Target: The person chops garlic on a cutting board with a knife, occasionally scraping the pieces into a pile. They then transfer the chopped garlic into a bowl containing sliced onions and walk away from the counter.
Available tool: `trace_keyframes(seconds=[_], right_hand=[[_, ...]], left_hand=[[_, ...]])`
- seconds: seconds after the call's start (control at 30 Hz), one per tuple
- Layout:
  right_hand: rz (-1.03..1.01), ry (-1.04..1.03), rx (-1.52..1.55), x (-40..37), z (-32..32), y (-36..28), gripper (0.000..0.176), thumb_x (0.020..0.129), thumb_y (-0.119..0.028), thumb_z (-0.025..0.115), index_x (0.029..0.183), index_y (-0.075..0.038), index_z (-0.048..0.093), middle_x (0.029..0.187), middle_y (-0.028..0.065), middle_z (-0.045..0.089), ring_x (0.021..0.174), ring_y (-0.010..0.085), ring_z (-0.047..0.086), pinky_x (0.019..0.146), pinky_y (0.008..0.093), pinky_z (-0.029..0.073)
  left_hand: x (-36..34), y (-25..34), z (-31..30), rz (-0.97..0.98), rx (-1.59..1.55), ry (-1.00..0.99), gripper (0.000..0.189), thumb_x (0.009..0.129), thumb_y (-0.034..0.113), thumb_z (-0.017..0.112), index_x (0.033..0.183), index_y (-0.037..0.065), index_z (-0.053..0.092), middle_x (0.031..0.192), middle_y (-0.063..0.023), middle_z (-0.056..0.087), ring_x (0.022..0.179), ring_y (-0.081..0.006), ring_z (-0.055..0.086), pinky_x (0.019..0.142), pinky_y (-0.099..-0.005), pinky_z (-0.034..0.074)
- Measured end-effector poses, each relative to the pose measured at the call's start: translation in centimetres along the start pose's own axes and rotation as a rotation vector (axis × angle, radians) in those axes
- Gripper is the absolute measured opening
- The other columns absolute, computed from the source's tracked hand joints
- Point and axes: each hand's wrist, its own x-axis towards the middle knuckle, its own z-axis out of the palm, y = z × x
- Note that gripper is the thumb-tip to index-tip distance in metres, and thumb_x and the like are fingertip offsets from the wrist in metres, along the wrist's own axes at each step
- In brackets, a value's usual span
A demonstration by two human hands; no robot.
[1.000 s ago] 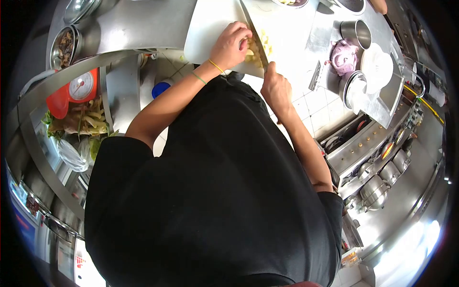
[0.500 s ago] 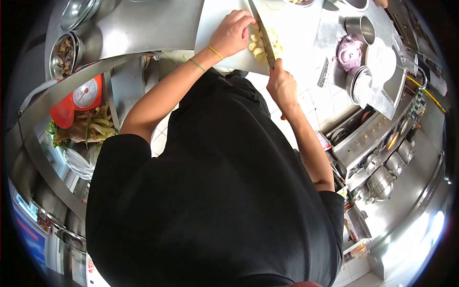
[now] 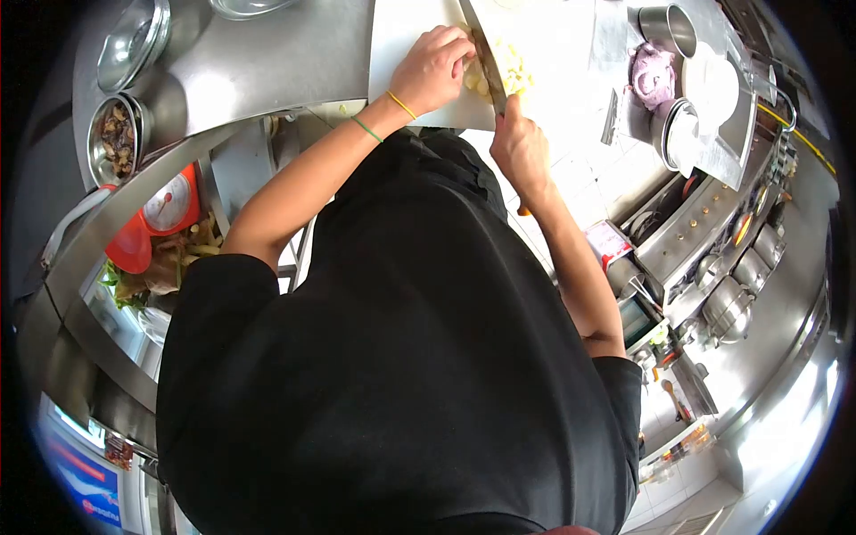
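My right hand (image 3: 522,150) is wrapped around the handle of a long kitchen knife (image 3: 482,53). The blade points away from me over a white cutting board (image 3: 393,36). Left of the blade, my left hand (image 3: 434,67) has its fingers curled against some pale yellow food pieces (image 3: 482,86); its fingertips are partly hidden. On the blade's right side lies a loose heap of smaller cut pieces (image 3: 512,68). Yellow and green bands circle my left wrist.
Metal bowls stand on the steel counter (image 3: 267,62) at left, one holding dark brown pieces (image 3: 117,135). An orange scale (image 3: 171,201) sits below. To the right are a steel pot (image 3: 668,30), a purple cloth (image 3: 654,77) and a stove with pans.
The knife and my right hand have shifted slightly left and up. Fewer whole pieces show left of the blade, and the cut heap looks larger. The whole view has tilted a little.
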Motion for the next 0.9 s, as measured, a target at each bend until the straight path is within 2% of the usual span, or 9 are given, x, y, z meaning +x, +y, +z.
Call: trace_keyframes(seconds=[0.2, 0.37, 0.5, 0.57, 0.67, 0.7, 0.73, 0.8, 0.9], right_hand=[[0.006, -0.072, -0.027, 0.0, -4.0, -2.0, 0.013, 0.087, -0.005, 0.049, 0.096, 0.002, 0.043, 0.067, 0.0286, 0.062, 0.062, 0.0476, 0.062, 0.056, 0.0548, 0.049], [0.072, 0.022, 0.023, 0.0, 0.4, -2.1, 0.015, 0.088, -0.007, 0.051, 0.097, 0.002, 0.043, 0.069, 0.0286, 0.063, 0.065, 0.0462, 0.063, 0.057, 0.0542, 0.050], [0.051, -0.012, -0.002, 1.0, -0.5, -2.1, 0.015, 0.088, -0.007, 0.051, 0.097, 0.003, 0.045, 0.070, 0.0281, 0.063, 0.067, 0.0467, 0.063, 0.059, 0.0536, 0.050], [0.049, -0.017, -0.013, 1.2, -2.1, -2.9, 0.014, 0.086, -0.005, 0.050, 0.097, 0.003, 0.045, 0.070, 0.0283, 0.063, 0.067, 0.0469, 0.064, 0.060, 0.0535, 0.050], [0.085, -0.062, -0.007, 0.6, -2.4, -4.1, 0.016, 0.082, -0.002, 0.047, 0.097, 0.003, 0.045, 0.071, 0.0294, 0.063, 0.069, 0.0474, 0.064, 0.063, 0.0544, 0.050], [0.106, -0.041, 0.016, 0.8, -1.0, -3.8, 0.016, 0.082, -0.002, 0.047, 0.097, 0.003, 0.045, 0.071, 0.0297, 0.063, 0.069, 0.0476, 0.064, 0.064, 0.0552, 0.050], [0.128, -0.020, 0.037, 1.0, 0.2, -3.4, 0.016, 0.082, -0.001, 0.047, 0.097, 0.004, 0.045, 0.071, 0.0299, 0.063, 0.070, 0.0477, 0.064, 0.065, 0.0561, 0.050], [0.112, 0.023, 0.036, 1.8, 0.8, -2.8, 0.016, 0.084, -0.004, 0.050, 0.098, 0.003, 0.045, 0.072, 0.0295, 0.063, 0.071, 0.0475, 0.064, 0.066, 0.0566, 0.050], [0.071, 0.015, 0.057, 2.0, -0.2, -1.6, 0.020, 0.088, -0.011, 0.055, 0.100, 0.001, 0.045, 0.074, 0.0287, 0.064, 0.071, 0.0469, 0.063, 0.064, 0.0556, 0.050]], left_hand=[[-0.7, -0.1, -0.2, -0.018, -0.067, 0.051, 0.019, 0.073, -0.007, 0.058, 0.090, 0.002, 0.062, 0.097, -0.0102, 0.062, 0.093, -0.0315, 0.059, 0.082, -0.0393, 0.049], [-0.8, -0.4, -0.2, 0.023, -0.041, 0.062, 0.021, 0.074, -0.008, 0.058, 0.091, 0.002, 0.062, 0.097, -0.0099, 0.063, 0.091, -0.0315, 0.060, 0.081, -0.0384, 0.050], [-1.4, -0.2, -0.3, 0.019, -0.094, 0.052, 0.023, 0.071, -0.009, 0.055, 0.090, 0.003, 0.061, 0.097, -0.0110, 0.061, 0.092, -0.0317, 0.058, 0.084, -0.0397, 0.048], [-0.8, -0.7, -0.7, -0.025, -0.171, 0.241, 0.031, 0.070, -0.009, 0.053, 0.097, 0.004, 0.061, 0.106, -0.0128, 0.059, 0.099, -0.0326, 0.057, 0.086, -0.0385, 0.047], [-0.5, -0.1, -1.3, -0.135, -0.070, 0.372, 0.041, 0.068, -0.009, 0.052, 0.106, 0.007, 0.059, 0.117, -0.0143, 0.055, 0.107, -0.0332, 0.054, 0.089, -0.0385, 0.046], [-0.8, 0.5, -1.3, -0.241, -0.115, 0.284, 0.044, 0.075, -0.006, 0.053, 0.117, 0.006, 0.058, 0.118, -0.0249, 0.053, 0.110, -0.0393, 0.050, 0.099, -0.0432, 0.038], [-0.8, 0.5, -1.0, -0.240, -0.117, 0.282, 0.044, 0.075, -0.006, 0.053, 0.117, 0.006, 0.058, 0.118, -0.0249, 0.053, 0.110, -0.0393, 0.050, 0.099, -0.0432, 0.038], [0.3, -0.3, -0.7, -0.127, 0.081, 0.278, 0.048, 0.068, -0.009, 0.053, 0.113, 0.008, 0.056, 0.122, -0.0156, 0.051, 0.112, -0.0337, 0.051, 0.092, -0.0396, 0.045], [0.9, -0.7, -0.5, -0.109, 0.057, 0.220, 0.042, 0.068, -0.009, 0.053, 0.106, 0.005, 0.062, 0.112, -0.0133, 0.060, 0.108, -0.0325, 0.055, 0.093, -0.0404, 0.045]])
